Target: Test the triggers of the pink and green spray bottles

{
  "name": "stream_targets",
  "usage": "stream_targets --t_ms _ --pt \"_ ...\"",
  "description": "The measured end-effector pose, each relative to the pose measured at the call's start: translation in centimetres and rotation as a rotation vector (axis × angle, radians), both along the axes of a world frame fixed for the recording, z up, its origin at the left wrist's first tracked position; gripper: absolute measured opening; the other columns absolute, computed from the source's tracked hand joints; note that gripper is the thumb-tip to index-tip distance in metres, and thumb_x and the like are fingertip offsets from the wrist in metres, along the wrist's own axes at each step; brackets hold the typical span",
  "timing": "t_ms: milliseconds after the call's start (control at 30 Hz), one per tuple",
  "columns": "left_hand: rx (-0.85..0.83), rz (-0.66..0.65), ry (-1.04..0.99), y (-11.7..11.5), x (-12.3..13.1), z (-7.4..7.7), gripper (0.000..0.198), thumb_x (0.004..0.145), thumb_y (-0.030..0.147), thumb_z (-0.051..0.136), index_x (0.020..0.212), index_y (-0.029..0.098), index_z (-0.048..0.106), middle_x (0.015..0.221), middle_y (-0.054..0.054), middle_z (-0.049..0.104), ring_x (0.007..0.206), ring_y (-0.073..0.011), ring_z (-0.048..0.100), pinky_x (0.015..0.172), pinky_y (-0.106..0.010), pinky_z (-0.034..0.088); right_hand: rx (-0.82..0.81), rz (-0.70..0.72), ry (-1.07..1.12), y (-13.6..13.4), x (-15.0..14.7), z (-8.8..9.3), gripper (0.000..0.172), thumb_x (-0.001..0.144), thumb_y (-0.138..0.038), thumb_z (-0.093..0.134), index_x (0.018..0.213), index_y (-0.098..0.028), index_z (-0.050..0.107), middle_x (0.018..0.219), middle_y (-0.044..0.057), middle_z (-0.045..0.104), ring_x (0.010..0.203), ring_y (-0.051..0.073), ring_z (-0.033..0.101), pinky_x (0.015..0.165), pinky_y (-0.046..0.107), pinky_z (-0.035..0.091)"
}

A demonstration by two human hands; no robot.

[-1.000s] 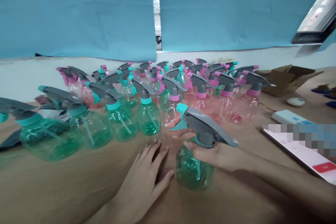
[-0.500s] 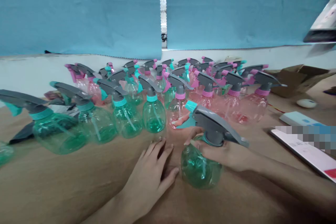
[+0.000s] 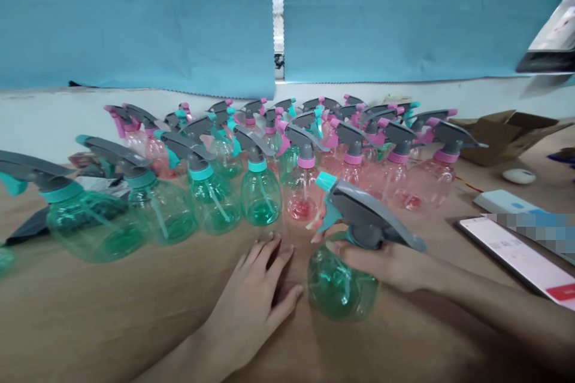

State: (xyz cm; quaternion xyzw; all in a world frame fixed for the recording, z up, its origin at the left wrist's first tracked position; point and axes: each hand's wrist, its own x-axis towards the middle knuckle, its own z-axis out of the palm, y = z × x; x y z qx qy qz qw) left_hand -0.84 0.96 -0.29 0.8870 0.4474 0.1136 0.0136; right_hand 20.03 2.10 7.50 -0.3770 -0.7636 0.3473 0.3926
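My right hand (image 3: 372, 260) is wrapped round the neck of a green spray bottle (image 3: 339, 290) with a grey head and a turquoise nozzle and trigger. Some of its fingers are near the trigger; the neck collar is mostly hidden by the hand. To its left, my left hand (image 3: 258, 287) lies on the wooden table (image 3: 135, 317) with fingers spread, holding nothing. Just beyond that hand stands another green spray bottle (image 3: 261, 200), and a pink spray bottle (image 3: 302, 194) stands beside it.
Rows of green and pink spray bottles fill the back of the table. On the right are a phone (image 3: 507, 257), a blue-and-white box (image 3: 507, 200), a white computer mouse (image 3: 518, 176) and an open cardboard box (image 3: 503, 137). Blue cloth (image 3: 135, 18) hangs behind.
The view has shifted slightly. The fingers of my right hand at the trigger have moved a little; the held bottle and my left hand stay nearly in place.
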Motion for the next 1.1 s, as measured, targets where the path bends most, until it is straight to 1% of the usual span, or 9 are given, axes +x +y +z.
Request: stream_targets --t_ms 133,233,300,400,467,567,767,967,1100 --pt "0.005 -0.001 -0.003 0.0 0.0 0.0 0.049 0.090 0.041 0.047 0.132 0.016 0.042 0.135 -0.013 0.043 0.122 -0.0302 0.040 0.096 -0.049 0.037 -0.031 -0.060 -0.007 -0.3 -0.1 0.6 0.013 0.061 -0.014 0.047 0.053 -0.023 0.042 0.050 -0.006 0.042 0.044 0.009 0.042 0.041 0.020 0.042" --pt "0.017 -0.005 -0.004 0.0 0.0 0.0 0.049 0.089 0.042 0.047 0.130 0.016 0.043 0.135 -0.013 0.044 0.121 -0.0306 0.040 0.095 -0.049 0.038 -0.027 -0.054 -0.001 -0.2 -0.1 0.7 0.014 0.060 -0.015 0.048 0.052 -0.023 0.041 0.049 -0.006 0.039 0.042 0.009 0.038 0.040 0.021 0.041" --pt "0.027 -0.007 -0.011 0.0 -0.1 -0.1 0.048 0.089 0.042 0.047 0.130 0.017 0.044 0.135 -0.012 0.044 0.121 -0.0304 0.041 0.095 -0.048 0.039 -0.018 -0.041 -0.021 -0.1 0.0 0.4 0.009 0.062 -0.016 0.048 0.059 -0.024 0.050 0.053 -0.005 0.046 0.047 0.010 0.046 0.045 0.022 0.045" --pt "0.036 -0.004 -0.018 0.0 -0.1 -0.2 0.047 0.089 0.043 0.047 0.129 0.018 0.045 0.134 -0.012 0.044 0.121 -0.0302 0.041 0.095 -0.048 0.039 -0.001 -0.016 -0.019 0.2 0.1 -0.1 0.021 0.069 -0.018 0.048 0.083 -0.026 0.062 0.065 -0.002 0.058 0.066 0.015 0.060 0.064 0.028 0.053" --pt "0.035 -0.005 -0.016 0.0 -0.1 -0.2 0.047 0.089 0.043 0.047 0.129 0.018 0.045 0.135 -0.012 0.044 0.121 -0.0300 0.041 0.095 -0.048 0.038 -0.007 -0.005 0.006 0.2 0.0 -0.4 0.027 0.073 -0.020 0.048 0.095 -0.026 0.062 0.072 0.000 0.063 0.076 0.017 0.063 0.075 0.032 0.053" --pt "0.032 -0.009 -0.008 0.0 0.0 -0.2 0.048 0.089 0.042 0.047 0.130 0.017 0.044 0.135 -0.012 0.044 0.121 -0.0298 0.040 0.095 -0.047 0.038 -0.047 0.017 0.024 0.1 -0.1 -0.5 0.031 0.077 -0.022 0.048 0.104 -0.026 0.061 0.080 0.001 0.067 0.079 0.017 0.065 0.080 0.033 0.052" --pt "0.035 -0.007 0.005 0.0 0.0 -0.3 0.050 0.090 0.043 0.045 0.133 0.018 0.040 0.136 -0.012 0.042 0.122 -0.0305 0.039 0.095 -0.048 0.037 -0.027 0.045 0.058 0.1 -0.1 -0.6 0.024 0.078 -0.021 0.049 0.096 -0.026 0.064 0.087 0.001 0.068 0.087 0.017 0.064 0.078 0.031 0.053" --pt "0.032 -0.008 0.002 0.0 0.0 -0.3 0.049 0.090 0.042 0.045 0.132 0.018 0.041 0.135 -0.011 0.043 0.122 -0.0296 0.039 0.096 -0.047 0.037 0.008 -0.040 0.018 0.2 -0.1 -0.9 0.016 0.076 -0.022 0.051 0.082 -0.023 0.065 0.084 0.001 0.066 0.072 0.015 0.061 0.067 0.029 0.054" --pt "0.016 -0.012 0.000 0.0 0.0 -0.2 0.048 0.091 0.042 0.045 0.133 0.018 0.040 0.136 -0.012 0.042 0.122 -0.0294 0.038 0.096 -0.047 0.036 -0.002 -0.037 -0.031 0.0 -0.2 -0.5 0.015 0.078 -0.022 0.047 0.078 -0.022 0.063 0.081 0.002 0.062 0.070 0.015 0.058 0.067 0.029 0.053"
